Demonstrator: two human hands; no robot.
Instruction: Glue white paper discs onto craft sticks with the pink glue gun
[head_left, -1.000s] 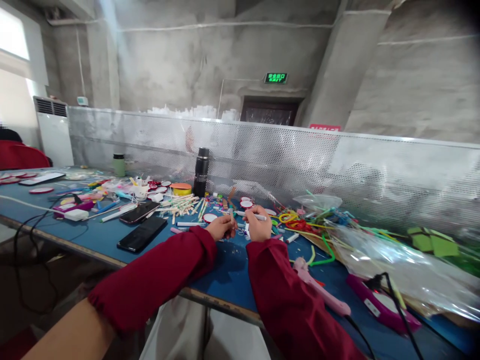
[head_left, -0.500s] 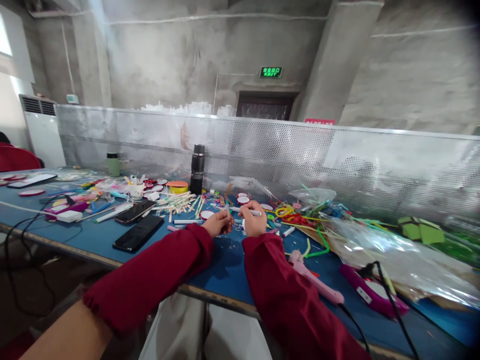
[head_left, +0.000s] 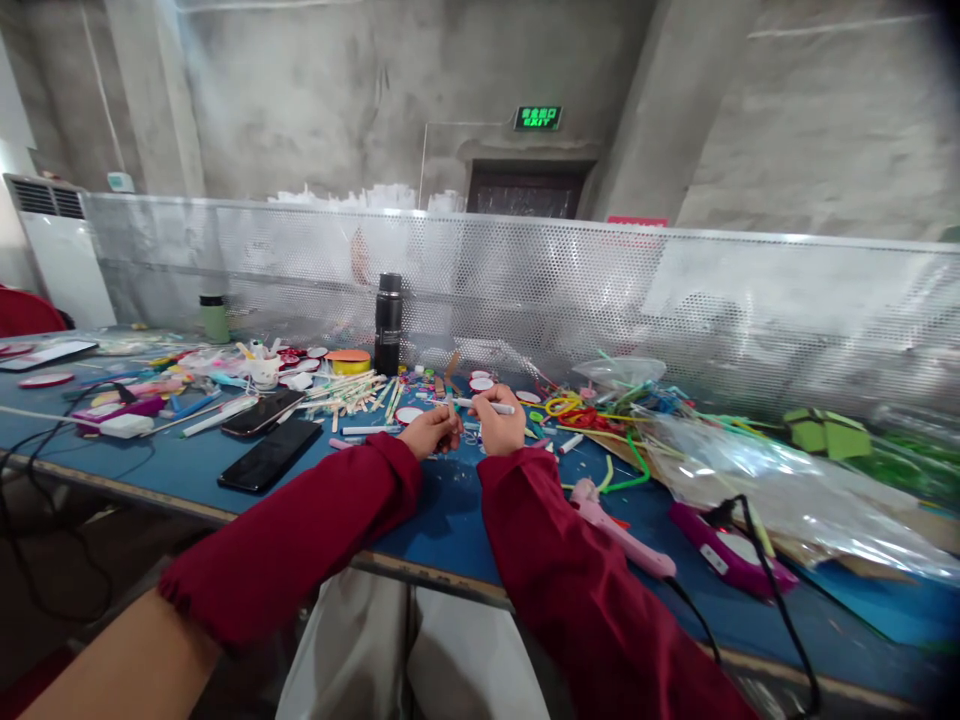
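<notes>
My left hand (head_left: 432, 433) is closed in a pinch above the blue table. A short thin stick (head_left: 451, 402) stands up from its fingertips; its exact kind is too small to make out. Wrapped around a white marker (head_left: 496, 407), my right hand (head_left: 502, 424) holds it nearly level, with the tip end toward the left hand's stick. Below and around the hands lie small loose bits, a capped marker (head_left: 369, 430) to the left and another white marker (head_left: 571, 443) to the right. Round red-rimmed discs (head_left: 481, 383) sit just behind.
Left are two phones (head_left: 270, 455), wooden craft sticks (head_left: 352, 392) and a black thermos (head_left: 388, 325). A pink glue gun (head_left: 624, 535), a purple power strip (head_left: 731, 550) with cables and clear plastic bags (head_left: 772, 490) lie right. A perforated metal screen (head_left: 525, 290) borders the back.
The view has tilted slightly, so everything sits a little higher in the picture. Both hands keep their hold; the marker stays close to the stick.
</notes>
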